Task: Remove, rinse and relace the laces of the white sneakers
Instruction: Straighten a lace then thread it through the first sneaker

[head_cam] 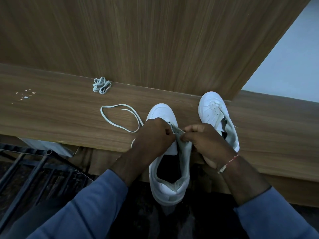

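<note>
A white sneaker (168,185) lies half on the wooden shelf (51,118), its heel hanging over the front edge. My left hand (153,135) and my right hand (205,140) meet over its eyelets, each pinching the lace (177,131) stretched between them. A long loop of that lace (119,116) trails left on the shelf. The second white sneaker (215,114) stands to the right, tongue loose, partly behind my right hand. A bunched white lace (101,85) sits further back left.
A wooden panel (155,40) rises behind the shelf, with a pale wall (293,57) at the right. Black metal bars (34,169) stand below the shelf at the left. White specks (25,95) mark the shelf's left part.
</note>
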A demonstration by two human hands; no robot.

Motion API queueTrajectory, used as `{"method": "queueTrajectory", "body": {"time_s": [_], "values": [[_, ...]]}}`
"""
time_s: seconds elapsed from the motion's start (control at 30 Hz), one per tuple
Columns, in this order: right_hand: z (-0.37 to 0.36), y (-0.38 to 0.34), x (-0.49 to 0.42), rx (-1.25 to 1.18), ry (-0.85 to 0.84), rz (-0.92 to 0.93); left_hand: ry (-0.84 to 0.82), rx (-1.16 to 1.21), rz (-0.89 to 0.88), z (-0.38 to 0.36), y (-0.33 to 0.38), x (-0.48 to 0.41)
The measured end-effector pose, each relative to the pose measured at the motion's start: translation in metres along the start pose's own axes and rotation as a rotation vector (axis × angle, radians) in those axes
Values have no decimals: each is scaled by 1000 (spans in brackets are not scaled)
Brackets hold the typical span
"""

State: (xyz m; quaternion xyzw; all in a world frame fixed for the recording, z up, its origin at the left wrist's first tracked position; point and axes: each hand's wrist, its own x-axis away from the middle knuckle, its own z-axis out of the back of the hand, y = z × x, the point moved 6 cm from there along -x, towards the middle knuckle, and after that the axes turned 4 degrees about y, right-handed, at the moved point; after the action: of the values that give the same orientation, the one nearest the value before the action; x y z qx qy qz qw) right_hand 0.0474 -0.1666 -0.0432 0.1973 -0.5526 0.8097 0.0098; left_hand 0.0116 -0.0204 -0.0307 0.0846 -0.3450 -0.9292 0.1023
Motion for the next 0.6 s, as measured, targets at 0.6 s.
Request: {"method": "queueTrajectory", "body": {"time_s": [0.6], "values": [[-4, 0, 3, -186, -106, -67, 45, 61, -61, -12, -11, 1]]}}
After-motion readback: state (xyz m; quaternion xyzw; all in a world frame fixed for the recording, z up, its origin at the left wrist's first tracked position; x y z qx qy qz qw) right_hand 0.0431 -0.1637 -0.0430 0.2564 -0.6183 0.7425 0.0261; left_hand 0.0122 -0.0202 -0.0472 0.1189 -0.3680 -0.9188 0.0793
